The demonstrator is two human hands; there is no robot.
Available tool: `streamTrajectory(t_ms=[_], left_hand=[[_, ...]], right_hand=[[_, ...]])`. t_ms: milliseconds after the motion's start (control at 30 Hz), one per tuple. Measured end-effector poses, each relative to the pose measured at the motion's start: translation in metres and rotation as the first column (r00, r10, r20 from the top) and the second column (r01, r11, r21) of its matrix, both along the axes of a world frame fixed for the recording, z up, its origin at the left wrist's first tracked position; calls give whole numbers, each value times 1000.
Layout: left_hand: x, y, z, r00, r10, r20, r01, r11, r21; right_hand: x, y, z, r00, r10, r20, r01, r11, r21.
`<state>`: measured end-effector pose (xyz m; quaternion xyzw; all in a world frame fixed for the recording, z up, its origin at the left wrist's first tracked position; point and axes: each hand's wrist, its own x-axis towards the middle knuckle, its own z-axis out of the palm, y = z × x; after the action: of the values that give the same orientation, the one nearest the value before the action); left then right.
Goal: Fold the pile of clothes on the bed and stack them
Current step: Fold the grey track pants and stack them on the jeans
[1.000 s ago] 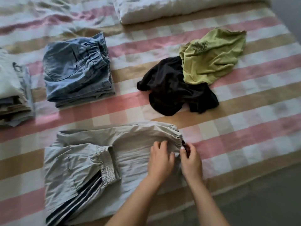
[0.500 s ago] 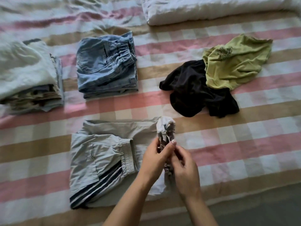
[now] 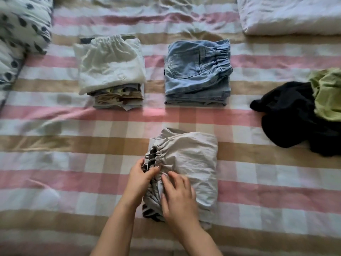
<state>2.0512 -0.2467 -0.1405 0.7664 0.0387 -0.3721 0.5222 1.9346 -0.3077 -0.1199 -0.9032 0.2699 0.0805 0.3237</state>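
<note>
Pinching grey trousers (image 3: 195, 163) waistband, left hand (image 3: 140, 179) grip clamped | right hand (image 3: 178, 198) presses, grip apart | folded stack (image 3: 110, 65), jeans (image 3: 195, 71) beyond

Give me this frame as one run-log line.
stage: folding grey trousers | left hand: grips waistband | right hand: presses on fold | folded: white-topped stack, denim stack | unfolded: black garment, green garment

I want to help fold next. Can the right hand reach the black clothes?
Probably yes: nothing lies between the right hand and the black clothes, but it is busy pressing the grey trousers.
</note>
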Motion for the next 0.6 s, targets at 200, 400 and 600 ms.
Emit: streamTrajectory(t_ms=[200,400,600], left_hand=[[-11,-9,-23,728,-365,581,89,889,449],[-27,-27,-46,363,-792,490,395,607,689],[-20,-17,-63,401,-820,410,373,554,744]], right_hand=[[3,-7,-31,998,-7,60,12,996,-83],[-1,-46,-67,984,-103,-148,70,975,-211],[-9,-54,-69,998,-25,-56,8,957,-290]])
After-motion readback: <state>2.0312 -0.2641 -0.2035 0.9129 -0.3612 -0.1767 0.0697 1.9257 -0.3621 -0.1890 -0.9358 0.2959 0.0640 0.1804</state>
